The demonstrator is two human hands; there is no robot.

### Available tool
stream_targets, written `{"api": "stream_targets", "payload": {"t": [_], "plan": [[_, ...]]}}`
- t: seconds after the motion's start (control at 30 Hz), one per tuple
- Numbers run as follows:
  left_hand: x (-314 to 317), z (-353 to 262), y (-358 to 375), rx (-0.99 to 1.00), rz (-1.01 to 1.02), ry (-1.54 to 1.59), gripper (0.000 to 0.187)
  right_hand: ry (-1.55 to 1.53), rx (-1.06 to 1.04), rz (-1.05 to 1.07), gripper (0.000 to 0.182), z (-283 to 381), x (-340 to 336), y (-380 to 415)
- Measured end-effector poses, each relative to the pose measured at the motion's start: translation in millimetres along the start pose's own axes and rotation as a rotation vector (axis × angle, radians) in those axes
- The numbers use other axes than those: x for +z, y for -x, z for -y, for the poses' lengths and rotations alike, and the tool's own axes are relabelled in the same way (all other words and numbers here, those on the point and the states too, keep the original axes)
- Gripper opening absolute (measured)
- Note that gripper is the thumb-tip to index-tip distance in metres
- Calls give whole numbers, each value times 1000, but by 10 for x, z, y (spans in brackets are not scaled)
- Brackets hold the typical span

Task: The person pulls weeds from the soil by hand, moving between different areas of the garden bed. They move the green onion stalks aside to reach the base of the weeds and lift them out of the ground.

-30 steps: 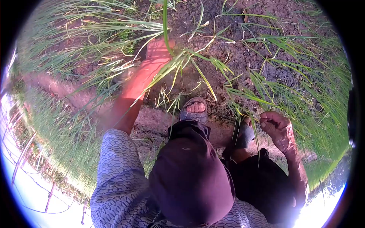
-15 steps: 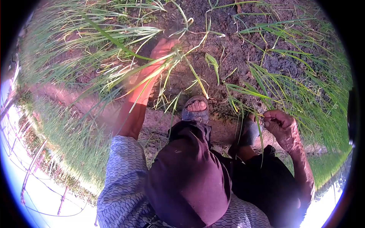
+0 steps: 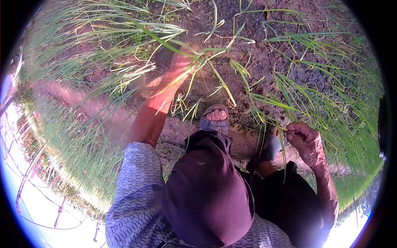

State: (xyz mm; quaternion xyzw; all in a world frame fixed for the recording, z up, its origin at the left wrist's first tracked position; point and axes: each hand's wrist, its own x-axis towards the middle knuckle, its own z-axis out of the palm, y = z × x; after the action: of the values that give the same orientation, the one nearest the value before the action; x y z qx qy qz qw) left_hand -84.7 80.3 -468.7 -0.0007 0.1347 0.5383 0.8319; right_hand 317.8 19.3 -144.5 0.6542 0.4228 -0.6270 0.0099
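Note:
My left hand (image 3: 185, 53) reaches down to the soil among long, thin green leaves (image 3: 202, 58). These leaves cross over it and hide the fingers, so its grip does not show. My right hand (image 3: 305, 138) is low on the right, beside my sandalled foot (image 3: 271, 144). Its thumb and forefinger are pinched together on a few narrow leaf blades (image 3: 282, 128), one of which hangs down in front of my dark trousers. A yellowish-green tuft (image 3: 242, 70) stands in the dirt between the two hands.
Dense rows of grass-like plants (image 3: 74, 58) fill the left, and more (image 3: 343, 91) grow on the right. Dark bare soil (image 3: 252, 49) lies between them. My other sandalled foot (image 3: 215, 118) is planted in the middle. A purple-brown cap (image 3: 206, 194) covers the lower centre.
The view has shifted slightly, so the plants appear further right. My left hand stays among the leaves, a little further right in view. My right hand keeps its pinch in nearly the same place.

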Motion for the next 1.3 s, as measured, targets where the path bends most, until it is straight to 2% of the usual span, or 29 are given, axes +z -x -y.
{"api": "stream_targets", "payload": {"t": [0.1,0.17,0.27,0.37,0.47,0.5,0.57,0.7,0.73,0.8,0.87,0.93,1.0,1.03,1.1,1.13,1.17,1.23,1.27,1.3], "plan": [[-6,82,73,80,28,131,29,3,17,-17,25,29,-9,11],[360,243,209,348,-32,-175,24,-18,45,-19,26,35,-12,12],[297,167,104,230,153,-96,33,-49,75,-24,27,20,-24,13],[302,113,144,166,-55,-206,38,-36,53,-32,28,30,-30,2],[265,-11,294,-54,79,-91,39,-14,16,-36,28,66,-37,-21],[274,2,415,20,-37,-182,39,-8,2,-44,28,67,-36,-22],[238,-140,520,64,-103,-293,38,-4,-4,-52,28,63,-27,-11],[671,-387,568,152,-294,-798,29,11,3,-34,28,49,-16,-16],[729,-403,603,218,-238,-1490,45,24,-7,-23,29,56,-23,-29],[802,-396,486,138,-583,-679,20,38,-24,-26,28,117,-29,-51],[1278,-375,450,314,-564,-1038,22,40,-2,-27,27,152,1,-29],[1354,-418,529,256,-588,-958,21,90,-38,-36,25,144,4,-42],[1215,-410,598,56,-628,-1013,16,26,-38,-14,24,81,8,-52],[1020,-330,670,71,-570,-1103,17,-5,-36,-5,24,60,11,-58],[908,-126,624,165,-289,-1102,12,7,-23,0,23,61,20,-62],[622,8,655,219,-364,-505,14,14,-14,2,23,60,21,-57],[673,-1,662,312,-289,-1387,16,16,-22,8,23,59,15,-56],[532,-10,640,280,-252,-2106,20,5,-10,9,23,78,10,-49],[457,-30,603,207,-208,-2341,23,-3,-3,9,23,81,9,-44],[393,-21,597,164,-190,-2393,26,-12,-16,4,23,65,9,-43]]}}
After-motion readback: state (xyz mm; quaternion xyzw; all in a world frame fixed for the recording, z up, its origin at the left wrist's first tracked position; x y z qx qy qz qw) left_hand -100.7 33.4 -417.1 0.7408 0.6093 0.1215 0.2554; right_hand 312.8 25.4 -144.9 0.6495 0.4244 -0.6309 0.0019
